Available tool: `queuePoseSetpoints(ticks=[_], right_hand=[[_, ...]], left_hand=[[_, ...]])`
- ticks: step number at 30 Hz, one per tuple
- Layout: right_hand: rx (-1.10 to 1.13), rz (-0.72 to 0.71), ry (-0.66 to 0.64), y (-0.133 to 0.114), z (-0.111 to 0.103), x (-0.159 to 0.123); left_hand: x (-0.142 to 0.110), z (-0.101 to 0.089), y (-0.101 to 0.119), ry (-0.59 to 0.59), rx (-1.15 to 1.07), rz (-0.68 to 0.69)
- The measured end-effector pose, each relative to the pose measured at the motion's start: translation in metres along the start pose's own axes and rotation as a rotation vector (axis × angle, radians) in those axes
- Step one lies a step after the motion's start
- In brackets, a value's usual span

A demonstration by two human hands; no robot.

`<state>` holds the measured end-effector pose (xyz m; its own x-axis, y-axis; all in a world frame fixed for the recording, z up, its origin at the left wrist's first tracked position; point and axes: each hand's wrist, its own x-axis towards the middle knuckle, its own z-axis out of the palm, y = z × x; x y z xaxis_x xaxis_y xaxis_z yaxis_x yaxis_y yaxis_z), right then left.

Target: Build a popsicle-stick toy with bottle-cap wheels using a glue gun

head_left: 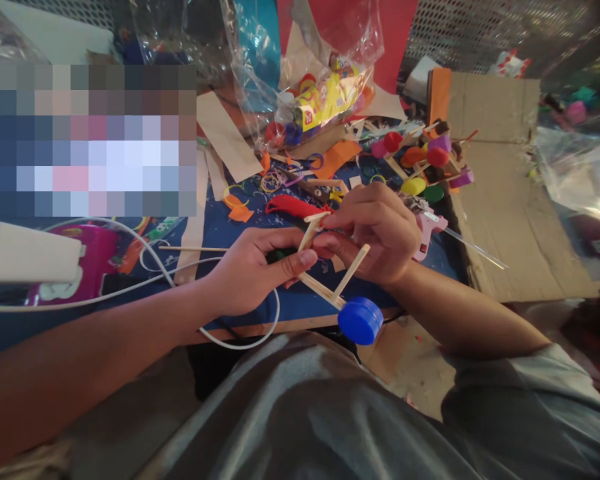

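My left hand point(260, 267) grips a small frame of wooden craft sticks point(320, 287), its thumb pressed along one stick. At the near end of the frame sits a blue bottle cap point(360, 321). One stick slants up from the frame close to that cap, and another rises by my fingertips with a short piece across its top. My right hand point(380, 230) is closed at the far side of the frame, fingers pinched by the short crosspiece; what exactly they hold is partly hidden. Behind the hands lies a red-handled tool point(295, 205).
A pink glue gun point(429, 230) lies right of my right hand. Stick-and-cap models point(430, 153) stand behind it, beside a cardboard sheet point(510, 200). A white cable point(240, 345) loops near my left arm. Paper scraps, rubber bands and a plastic bag point(325, 93) crowd the back.
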<state>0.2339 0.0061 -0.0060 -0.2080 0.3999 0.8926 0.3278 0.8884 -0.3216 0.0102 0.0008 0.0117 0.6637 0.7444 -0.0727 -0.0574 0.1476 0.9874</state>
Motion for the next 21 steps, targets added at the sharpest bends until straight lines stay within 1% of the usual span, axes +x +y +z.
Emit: queuePoseSetpoints(ticks=[3,6,10,14,16,21], right_hand=[[0.009,-0.014,-0.028,-0.0004,-0.0014,0.0009],[0.002,0.006,-0.074,-0.0026,-0.0025,0.0015],[0.001,0.061,-0.117,-0.0055,-0.0039,0.0026],[0.021,0.052,-0.147,-0.0053,-0.0055,0.0034],[0.022,0.047,-0.152,-0.0043,-0.0058,0.0031],[0.013,0.011,-0.118,-0.0023,-0.0057,0.0006]], left_hand=[[0.0007,-0.0011,-0.0002,0.006,0.075,0.013],[0.0008,-0.0014,-0.0005,0.005,0.112,0.037],[0.0,-0.001,-0.0011,0.003,0.126,0.045],[-0.0007,-0.0005,-0.0011,0.0,0.106,0.022],[-0.0007,-0.0003,-0.001,-0.003,0.097,0.011],[0.0,0.0002,-0.0009,0.005,0.089,0.01]])
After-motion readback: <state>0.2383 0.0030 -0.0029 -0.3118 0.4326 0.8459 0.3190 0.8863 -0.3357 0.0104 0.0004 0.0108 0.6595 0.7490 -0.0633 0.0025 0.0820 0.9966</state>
